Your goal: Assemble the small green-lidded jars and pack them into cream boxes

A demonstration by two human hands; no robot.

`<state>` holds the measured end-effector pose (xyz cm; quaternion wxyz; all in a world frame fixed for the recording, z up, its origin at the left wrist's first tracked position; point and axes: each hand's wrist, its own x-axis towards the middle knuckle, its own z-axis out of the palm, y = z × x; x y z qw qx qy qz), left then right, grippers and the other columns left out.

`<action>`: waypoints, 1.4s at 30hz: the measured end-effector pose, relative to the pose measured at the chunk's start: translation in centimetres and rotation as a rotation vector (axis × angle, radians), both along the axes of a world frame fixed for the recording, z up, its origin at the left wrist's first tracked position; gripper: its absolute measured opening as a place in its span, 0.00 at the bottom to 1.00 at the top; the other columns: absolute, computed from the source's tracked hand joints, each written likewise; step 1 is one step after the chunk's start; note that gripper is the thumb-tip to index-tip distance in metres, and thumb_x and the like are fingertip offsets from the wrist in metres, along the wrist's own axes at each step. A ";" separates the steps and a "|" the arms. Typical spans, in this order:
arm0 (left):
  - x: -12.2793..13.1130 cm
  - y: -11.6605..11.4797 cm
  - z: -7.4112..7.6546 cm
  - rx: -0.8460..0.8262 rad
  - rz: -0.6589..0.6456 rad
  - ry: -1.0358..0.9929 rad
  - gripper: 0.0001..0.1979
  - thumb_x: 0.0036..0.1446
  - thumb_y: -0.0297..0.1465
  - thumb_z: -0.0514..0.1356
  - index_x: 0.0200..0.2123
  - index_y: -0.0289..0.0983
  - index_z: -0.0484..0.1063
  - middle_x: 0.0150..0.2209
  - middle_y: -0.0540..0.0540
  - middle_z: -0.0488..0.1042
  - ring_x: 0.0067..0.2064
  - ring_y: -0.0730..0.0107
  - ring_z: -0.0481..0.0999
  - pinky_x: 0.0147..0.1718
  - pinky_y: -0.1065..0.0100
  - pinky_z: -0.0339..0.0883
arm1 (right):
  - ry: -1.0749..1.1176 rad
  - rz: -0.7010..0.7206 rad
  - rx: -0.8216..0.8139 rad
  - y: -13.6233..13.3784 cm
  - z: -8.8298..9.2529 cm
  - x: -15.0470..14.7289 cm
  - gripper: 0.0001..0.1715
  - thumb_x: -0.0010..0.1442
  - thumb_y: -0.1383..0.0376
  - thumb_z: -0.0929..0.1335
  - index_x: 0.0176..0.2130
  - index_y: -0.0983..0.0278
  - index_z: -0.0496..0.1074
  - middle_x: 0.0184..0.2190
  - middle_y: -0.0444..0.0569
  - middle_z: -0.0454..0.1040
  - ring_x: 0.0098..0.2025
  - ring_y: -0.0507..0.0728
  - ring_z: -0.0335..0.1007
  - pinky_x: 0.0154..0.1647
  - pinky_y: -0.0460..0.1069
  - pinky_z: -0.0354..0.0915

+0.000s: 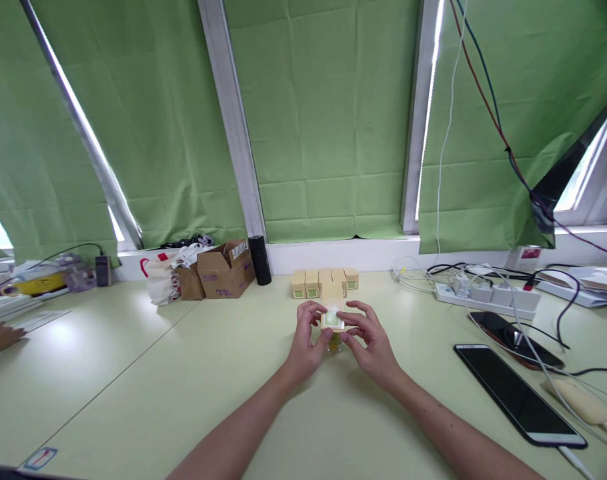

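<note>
Both of my hands meet around a small tan box (332, 301) with a white and pale green label, at the middle of the table. From the left side my left hand (307, 340) grips it between thumb and fingers. Opposite, my right hand (369, 337) pinches its right side, the other fingers spread. Something small, clear and yellowish (335, 344) shows just below the box, between my thumbs. Behind stand several similar small tan boxes (312, 283) in a row.
Cardboard box (226, 270), white bag (162, 280) and black cylinder (259, 260) stand at the back left. On the right lie a power strip (486, 297), a phone (518, 393), a dark device (516, 340) and cables. Another person's hand (2, 337) rests at the far left.
</note>
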<state>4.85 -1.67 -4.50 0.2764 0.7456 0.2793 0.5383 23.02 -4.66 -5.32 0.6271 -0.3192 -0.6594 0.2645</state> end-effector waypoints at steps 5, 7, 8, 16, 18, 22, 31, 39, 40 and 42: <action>0.0 0.0 -0.1 0.002 0.018 0.004 0.18 0.68 0.46 0.58 0.55 0.45 0.64 0.55 0.41 0.61 0.52 0.58 0.66 0.54 0.56 0.66 | 0.008 -0.008 -0.006 0.0 0.0 -0.1 0.16 0.68 0.54 0.70 0.53 0.54 0.78 0.61 0.55 0.63 0.50 0.60 0.77 0.47 0.58 0.81; 0.0 0.1 -0.2 0.003 0.033 0.008 0.18 0.68 0.46 0.58 0.55 0.45 0.65 0.54 0.41 0.61 0.51 0.59 0.66 0.53 0.56 0.66 | 0.011 -0.010 -0.007 0.0 0.0 -0.1 0.16 0.68 0.54 0.70 0.53 0.54 0.79 0.61 0.55 0.63 0.48 0.59 0.77 0.47 0.58 0.81; 0.1 0.1 -0.3 0.004 0.041 0.012 0.18 0.68 0.46 0.58 0.55 0.45 0.65 0.53 0.42 0.61 0.50 0.60 0.66 0.52 0.57 0.67 | 0.013 -0.009 -0.009 0.0 0.0 -0.1 0.16 0.68 0.54 0.70 0.53 0.53 0.78 0.61 0.54 0.63 0.47 0.58 0.78 0.47 0.58 0.81; 0.3 0.4 -0.7 -0.008 0.077 0.020 0.17 0.69 0.47 0.57 0.54 0.45 0.66 0.52 0.43 0.62 0.47 0.63 0.66 0.51 0.59 0.67 | 0.030 0.003 -0.042 0.3 -0.2 0.0 0.15 0.69 0.54 0.69 0.52 0.53 0.79 0.61 0.53 0.62 0.45 0.57 0.78 0.48 0.58 0.81; 0.3 0.3 -0.6 -0.005 0.077 0.023 0.17 0.69 0.46 0.57 0.54 0.45 0.65 0.53 0.43 0.61 0.47 0.63 0.66 0.51 0.58 0.67 | 0.027 0.006 -0.041 0.3 -0.2 0.0 0.15 0.69 0.54 0.69 0.52 0.53 0.78 0.61 0.54 0.62 0.47 0.57 0.78 0.49 0.58 0.80; 0.2 0.1 -0.3 0.042 0.074 0.031 0.16 0.70 0.43 0.57 0.56 0.45 0.65 0.56 0.41 0.60 0.54 0.60 0.67 0.57 0.55 0.66 | 0.005 0.004 -0.024 0.3 -0.1 0.0 0.16 0.69 0.55 0.69 0.55 0.52 0.77 0.63 0.55 0.61 0.57 0.63 0.73 0.51 0.59 0.79; 0.1 0.2 -0.4 0.121 0.083 0.035 0.16 0.71 0.36 0.56 0.60 0.45 0.65 0.65 0.38 0.59 0.68 0.52 0.60 0.65 0.48 0.62 | -0.177 -0.049 0.055 0.1 -0.4 0.1 0.23 0.68 0.61 0.69 0.61 0.48 0.73 0.72 0.51 0.55 0.66 0.66 0.65 0.62 0.63 0.71; -0.1 0.0 -0.4 0.077 0.027 -0.010 0.21 0.71 0.36 0.56 0.65 0.45 0.59 0.65 0.38 0.62 0.62 0.54 0.69 0.62 0.50 0.65 | -0.307 -0.077 0.151 -0.5 -0.3 -0.1 0.29 0.69 0.64 0.67 0.66 0.46 0.66 0.75 0.48 0.46 0.70 0.67 0.58 0.66 0.65 0.67; -0.1 0.0 -0.3 0.066 0.023 -0.024 0.22 0.71 0.36 0.56 0.65 0.45 0.59 0.65 0.38 0.63 0.62 0.54 0.69 0.63 0.49 0.64 | -0.325 -0.070 0.157 -0.6 -0.3 -0.1 0.31 0.69 0.64 0.67 0.67 0.47 0.64 0.75 0.48 0.45 0.71 0.67 0.55 0.67 0.65 0.65; -0.1 0.1 -0.3 0.057 0.019 -0.050 0.22 0.71 0.37 0.56 0.65 0.44 0.58 0.64 0.38 0.64 0.63 0.54 0.68 0.64 0.49 0.62 | -0.357 -0.059 0.164 -0.9 0.0 -0.1 0.35 0.68 0.66 0.66 0.70 0.47 0.59 0.76 0.49 0.43 0.75 0.67 0.48 0.70 0.66 0.62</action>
